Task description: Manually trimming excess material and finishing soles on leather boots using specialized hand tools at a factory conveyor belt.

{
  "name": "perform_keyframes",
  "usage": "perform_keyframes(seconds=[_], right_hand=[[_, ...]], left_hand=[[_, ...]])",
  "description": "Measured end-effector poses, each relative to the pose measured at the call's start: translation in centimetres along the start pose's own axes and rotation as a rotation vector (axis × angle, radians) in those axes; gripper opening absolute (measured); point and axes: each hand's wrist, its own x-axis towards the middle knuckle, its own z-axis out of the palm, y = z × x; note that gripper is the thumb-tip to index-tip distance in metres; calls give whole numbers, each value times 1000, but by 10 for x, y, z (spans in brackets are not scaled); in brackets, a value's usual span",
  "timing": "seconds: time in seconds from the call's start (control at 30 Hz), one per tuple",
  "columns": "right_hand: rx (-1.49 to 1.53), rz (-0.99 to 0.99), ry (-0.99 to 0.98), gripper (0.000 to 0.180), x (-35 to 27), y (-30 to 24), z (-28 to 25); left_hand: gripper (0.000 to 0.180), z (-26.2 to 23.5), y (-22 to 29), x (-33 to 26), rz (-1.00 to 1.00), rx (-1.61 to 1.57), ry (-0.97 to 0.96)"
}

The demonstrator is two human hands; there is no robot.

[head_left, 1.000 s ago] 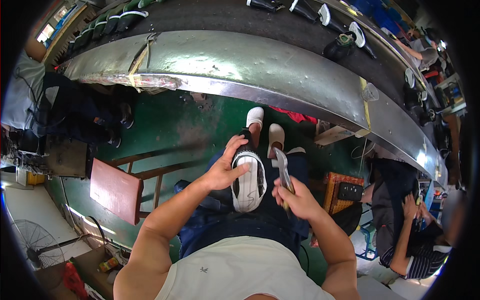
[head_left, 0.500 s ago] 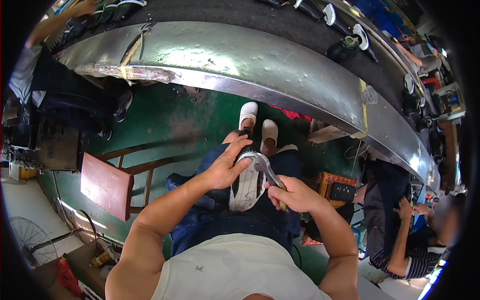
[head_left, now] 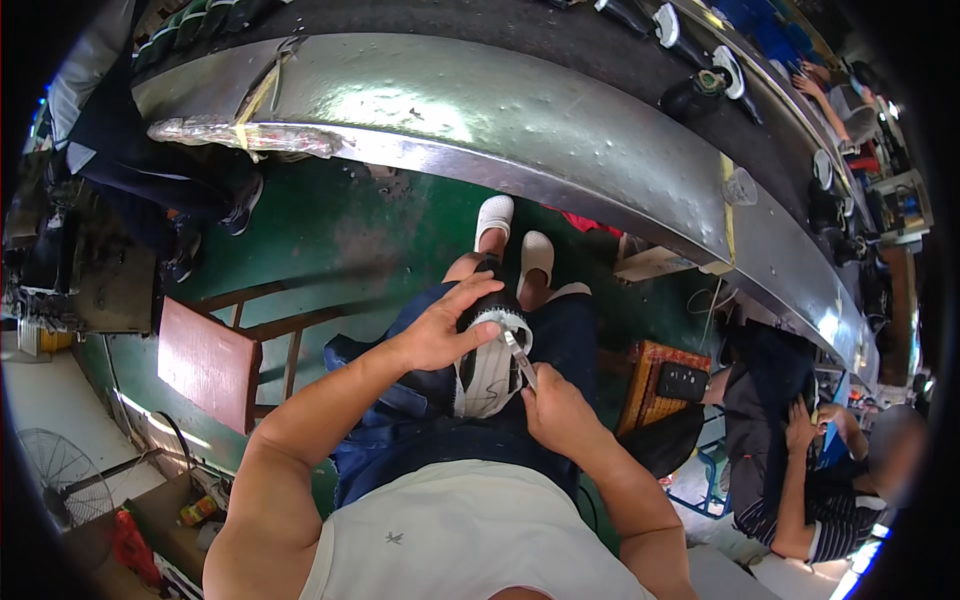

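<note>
On my lap lies an unfinished shoe (head_left: pixel 487 378), its white underside facing up and a dark part at its far end. My left hand (head_left: pixel 443 332) grips the far end, fingers over the dark part and thumb pressed on the pale gathered edge. In my right hand (head_left: pixel 562 408) are metal pincers (head_left: pixel 518 352), held by the handles. Their head touches or nearly touches the shoe's right edge near my left thumb; whether the jaws pinch the material I cannot tell. My right fingers are partly hidden beneath the hand.
A metal-edged bench (head_left: pixel 420 95) curves across ahead, with a dark belt (head_left: pixel 450 25) carrying several shoes (head_left: pixel 690 95). At left stand a wooden stool (head_left: pixel 208 362) and a person's legs (head_left: pixel 150 185). A seated co-worker (head_left: pixel 800 480) works at right, beside a woven-topped seat (head_left: pixel 650 390).
The pincers have turned and dropped closer to the shoe's edge, and my right hand has shifted slightly left and down. My left hand keeps its hold. The far-left person's arm has left the belt.
</note>
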Motion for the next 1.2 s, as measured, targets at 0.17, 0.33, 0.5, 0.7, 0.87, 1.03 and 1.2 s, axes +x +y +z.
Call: perform_keyframes(seconds=[0.17,0.33,0.5,0.7,0.87,1.03,1.2], right_hand=[[19,-28,14,24,-1,11,-8],[572,115,-200,26,-10,5,-49],[11,-39,53,31,31,19,-11],[403,-21,103,35,17,37,-2],[644,297,34,52,35,59,43],[836,191,-11,40,18,71,53],[844,127,-33,41,-7,85,41]], left_hand=[[50,18,-4,7,-132,-134,167],[51,13,-12,9,-39,-66,195],[58,0,2,10,-77,-16,5],[64,-1,-13,-5,-132,-36,72],[69,41,-12,-52,-436,44,208],[77,53,0,-52,-432,108,119],[94,48,18,-35,-520,14,-219]])
